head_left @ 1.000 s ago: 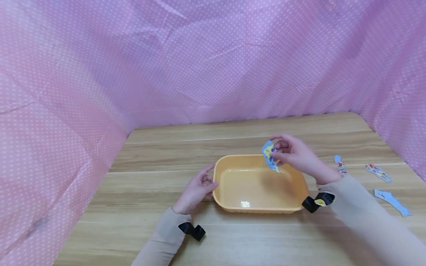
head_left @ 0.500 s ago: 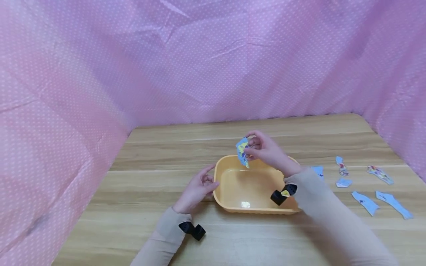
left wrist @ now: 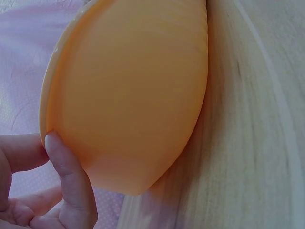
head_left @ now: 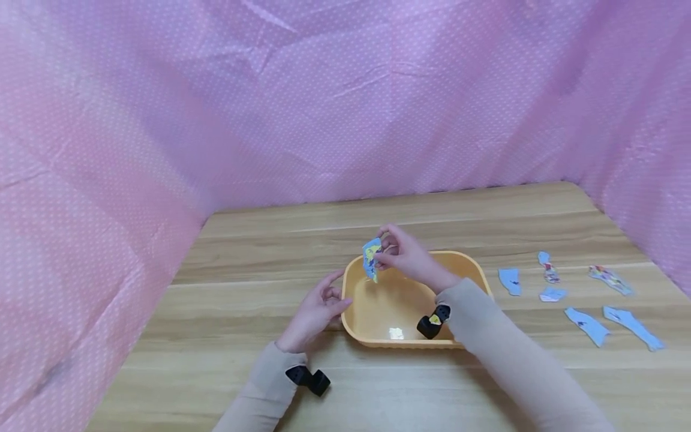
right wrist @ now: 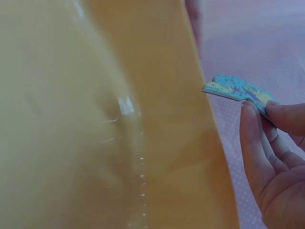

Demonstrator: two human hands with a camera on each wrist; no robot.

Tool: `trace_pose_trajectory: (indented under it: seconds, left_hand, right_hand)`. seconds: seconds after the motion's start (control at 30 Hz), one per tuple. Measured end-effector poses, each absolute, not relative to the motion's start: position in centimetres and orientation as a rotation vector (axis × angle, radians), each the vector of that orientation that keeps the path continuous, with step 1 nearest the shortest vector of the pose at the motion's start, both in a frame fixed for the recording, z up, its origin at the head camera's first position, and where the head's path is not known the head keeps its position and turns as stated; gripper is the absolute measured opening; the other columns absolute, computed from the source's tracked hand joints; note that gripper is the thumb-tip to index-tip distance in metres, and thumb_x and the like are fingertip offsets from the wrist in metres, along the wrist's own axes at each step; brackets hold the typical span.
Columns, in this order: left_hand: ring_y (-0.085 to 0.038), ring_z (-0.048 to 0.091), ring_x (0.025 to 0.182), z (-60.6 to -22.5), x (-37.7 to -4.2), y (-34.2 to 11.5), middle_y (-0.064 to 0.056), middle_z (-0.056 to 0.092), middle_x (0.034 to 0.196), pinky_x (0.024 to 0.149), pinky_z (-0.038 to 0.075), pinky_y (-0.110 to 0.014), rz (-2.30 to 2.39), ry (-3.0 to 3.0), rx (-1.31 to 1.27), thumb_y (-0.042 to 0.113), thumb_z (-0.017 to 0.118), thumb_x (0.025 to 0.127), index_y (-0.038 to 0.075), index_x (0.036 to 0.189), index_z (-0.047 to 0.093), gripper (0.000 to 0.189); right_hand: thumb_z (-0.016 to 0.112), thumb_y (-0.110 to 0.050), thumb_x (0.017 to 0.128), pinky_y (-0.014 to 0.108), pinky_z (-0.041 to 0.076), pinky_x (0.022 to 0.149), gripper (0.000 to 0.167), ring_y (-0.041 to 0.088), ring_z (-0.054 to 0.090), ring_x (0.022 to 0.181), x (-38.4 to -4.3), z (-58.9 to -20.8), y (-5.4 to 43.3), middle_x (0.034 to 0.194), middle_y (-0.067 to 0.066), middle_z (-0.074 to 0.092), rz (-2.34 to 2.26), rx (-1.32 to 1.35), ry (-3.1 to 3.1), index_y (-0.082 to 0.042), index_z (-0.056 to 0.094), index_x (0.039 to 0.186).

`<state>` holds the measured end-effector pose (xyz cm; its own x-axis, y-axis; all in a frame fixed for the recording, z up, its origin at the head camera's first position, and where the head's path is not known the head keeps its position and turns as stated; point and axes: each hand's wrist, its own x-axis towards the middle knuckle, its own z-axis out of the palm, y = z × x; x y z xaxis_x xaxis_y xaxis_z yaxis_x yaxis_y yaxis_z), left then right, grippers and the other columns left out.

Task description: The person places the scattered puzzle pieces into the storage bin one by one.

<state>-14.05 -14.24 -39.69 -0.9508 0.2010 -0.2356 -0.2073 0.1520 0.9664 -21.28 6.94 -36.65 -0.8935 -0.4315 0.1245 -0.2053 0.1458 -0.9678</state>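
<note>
My right hand [head_left: 408, 259] pinches a blue and yellow jigsaw puzzle piece [head_left: 370, 257] between thumb and fingers. It holds the piece above the far left corner of an orange plastic basin [head_left: 375, 309]. The right wrist view shows the thin printed piece [right wrist: 238, 89] gripped at one end, beside the basin's wall [right wrist: 167, 109]. On the basin's left end, my left hand [head_left: 313, 312] pinches the rim with thumb and finger. Close up in the left wrist view, those fingertips [left wrist: 52, 140] meet at the rim [left wrist: 44, 105].
Several loose puzzle pieces lie flat on the wooden table [head_left: 243, 336] right of the basin, among them a pale blue one [head_left: 510, 281] near its wall and a long one [head_left: 633, 327] farther right. Pink dotted cloth [head_left: 335, 108] hangs around the table's back and sides.
My right hand has carried the puzzle piece leftward across the basin, from its right half to its far left corner. The left hand has stayed at the rim.
</note>
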Motion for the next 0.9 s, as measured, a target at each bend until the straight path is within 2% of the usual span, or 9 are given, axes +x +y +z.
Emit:
trace_pose_trajectory:
  seconds: [0.17,0.4,0.5,0.7,0.9]
  left_hand:
    - [-0.012,0.057,0.071,-39.6,-13.9,-14.3,-0.007,0.054,0.091,0.059,0.05,-0.025,1.882,2.131,-0.005,-0.001,0.06,0.089,0.011,0.145,0.035,0.062]
    - [-0.012,0.058,0.072,-39.6,-14.1,-14.0,-0.007,0.054,0.091,0.06,0.05,-0.025,1.87,2.125,-0.005,-0.002,0.059,0.089,0.012,0.145,0.035,0.063]
    - [-0.013,0.059,0.073,-39.7,-14.1,-14.1,-0.007,0.054,0.091,0.059,0.051,-0.025,1.873,2.124,-0.004,-0.003,0.059,0.089,0.012,0.145,0.034,0.063]
    - [-0.014,0.06,0.074,-39.8,-14.0,-14.2,-0.008,0.055,0.092,0.06,0.053,-0.027,1.863,2.127,-0.016,-0.002,0.059,0.089,0.013,0.145,0.035,0.063]
    - [-0.011,0.056,0.069,-39.9,-14.0,-14.2,-0.006,0.054,0.089,0.059,0.05,-0.025,1.855,2.148,0.0,-0.001,0.059,0.089,0.012,0.145,0.035,0.062]
  right_hand:
    - [0.061,0.008,0.086,0.044,0.057,0.07,0.034,0.02,0.066,0.071,-21.3,-37.4,6.5,0.087,0.017,0.058,-1.692,-0.727,2.32,0.003,0.046,0.116]
    - [0.066,0.004,0.083,0.026,0.055,0.065,0.03,0.013,0.063,0.069,-21.2,-38.3,6.6,0.081,0.014,0.065,-1.476,-0.857,2.417,0.002,0.054,0.111]
    - [0.069,0.001,0.082,0.023,0.053,0.062,0.029,0.01,0.06,0.068,-21.2,-38.5,6.4,0.078,0.011,0.066,-1.425,-0.874,2.436,0.001,0.057,0.108]
    - [0.068,-0.001,0.083,0.02,0.051,0.06,0.034,0.007,0.057,0.065,-21.2,-38.9,6.3,0.078,0.007,0.065,-1.309,-0.916,2.5,0.0,0.061,0.117]
    - [0.065,-0.002,0.087,0.02,0.051,0.059,0.036,0.008,0.058,0.064,-21.2,-39.0,6.4,0.077,0.006,0.065,-1.265,-0.877,2.495,-0.002,0.061,0.122]
